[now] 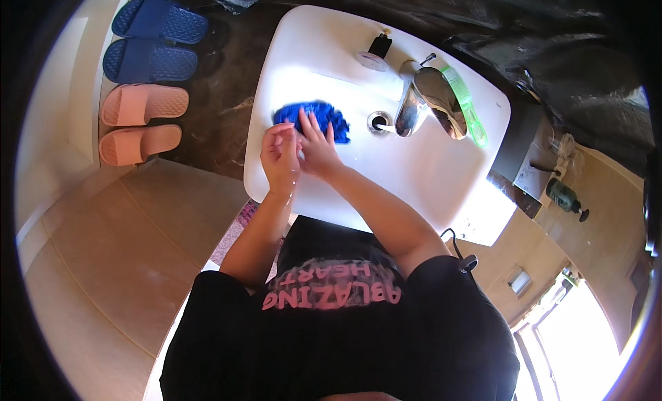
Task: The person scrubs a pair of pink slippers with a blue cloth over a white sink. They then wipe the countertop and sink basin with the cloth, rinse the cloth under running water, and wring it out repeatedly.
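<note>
A bunched blue cloth (331,123) lies in the white washbasin (382,189), left of the metal drain (379,124). My right hand (321,150) rests on top of the cloth with its fingers spread. Close beside it, my left hand (281,155) is half curled, palm partly turned up, its fingertips at the cloth's near left edge; whether they pinch any fabric is hidden. My left wrist glistens with water. From the chrome faucet (411,111), a thin stream of water runs down at the drain.
A green brush (465,106) lies on the basin's rim behind the faucet. Near the back stand a small black bottle (380,45) and a clear dish (372,61). Blue slippers (150,59) and pink slippers (145,106) line the left side. A pump bottle (563,195) is at right.
</note>
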